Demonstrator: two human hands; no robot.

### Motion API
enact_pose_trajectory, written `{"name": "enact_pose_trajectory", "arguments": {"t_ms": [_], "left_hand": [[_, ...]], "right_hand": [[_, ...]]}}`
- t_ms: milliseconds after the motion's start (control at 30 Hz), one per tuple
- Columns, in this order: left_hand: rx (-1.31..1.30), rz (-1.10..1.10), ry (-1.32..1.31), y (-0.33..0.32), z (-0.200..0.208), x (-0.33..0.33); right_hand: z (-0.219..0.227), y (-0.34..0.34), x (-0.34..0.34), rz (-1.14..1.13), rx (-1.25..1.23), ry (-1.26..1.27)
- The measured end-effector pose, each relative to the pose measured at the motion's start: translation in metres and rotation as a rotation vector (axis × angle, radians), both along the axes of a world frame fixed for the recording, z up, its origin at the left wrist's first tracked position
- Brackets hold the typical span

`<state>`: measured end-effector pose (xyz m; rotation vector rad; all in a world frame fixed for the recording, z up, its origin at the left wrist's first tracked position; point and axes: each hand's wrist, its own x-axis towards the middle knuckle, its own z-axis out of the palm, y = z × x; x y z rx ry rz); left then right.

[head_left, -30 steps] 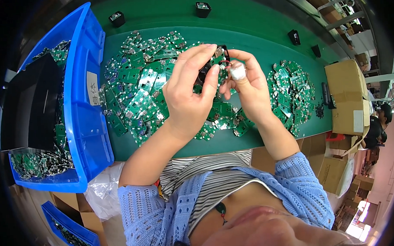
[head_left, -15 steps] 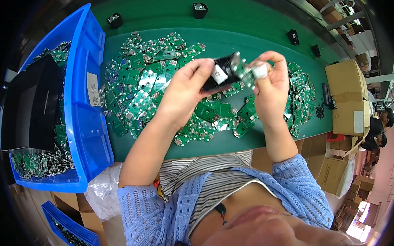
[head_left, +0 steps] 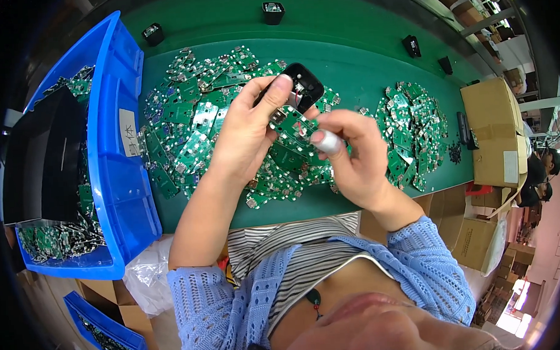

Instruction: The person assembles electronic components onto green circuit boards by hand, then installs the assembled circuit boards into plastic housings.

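My left hand [head_left: 240, 130] grips a black plastic casing [head_left: 312, 87], tilted so that its open end shows a small white part and thin wires inside. Right below that opening is a green circuit board [head_left: 293, 125] with metal connectors. My right hand [head_left: 363, 166] pinches the board's right end between thumb and fingers; a whitish cover [head_left: 329, 142] wraps the thumb. Under both hands spreads a wide heap of similar green boards [head_left: 194, 110] on the green work surface [head_left: 350, 74]. A second heap of boards [head_left: 408, 130] lies to the right.
At the left stands a blue bin [head_left: 123, 199] of boards with a black box [head_left: 42, 158] in it. Several black casings [head_left: 273, 13] sit along the back strip. A cardboard box [head_left: 491, 133] bounds the right end, beside small black pieces [head_left: 454, 152].
The casing has turned from its side to show its opening. My right hand has moved down and left, and the board has come lower, below the casing. The casings at the back have shifted slightly left.
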<state>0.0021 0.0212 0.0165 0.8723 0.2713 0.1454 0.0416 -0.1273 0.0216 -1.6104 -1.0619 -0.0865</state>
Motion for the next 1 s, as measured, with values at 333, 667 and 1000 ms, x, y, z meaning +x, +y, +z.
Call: {"name": "enact_pose_trajectory", "arguments": {"t_ms": [333, 667, 1000], "left_hand": [[-0.01, -0.113, -0.177, -0.003, -0.013, -0.001], [0.297, 0.212, -0.198, -0.015, -0.015, 0.003], [0.285, 0.164, -0.21, -0.019, -0.017, 0.0]], "right_hand": [[0.014, 0.002, 0.015, -0.012, -0.217, -0.388], [0.013, -0.004, 0.029, -0.133, -0.309, -0.764], [0.002, 0.002, 0.037, -0.023, -0.103, -0.799]]}}
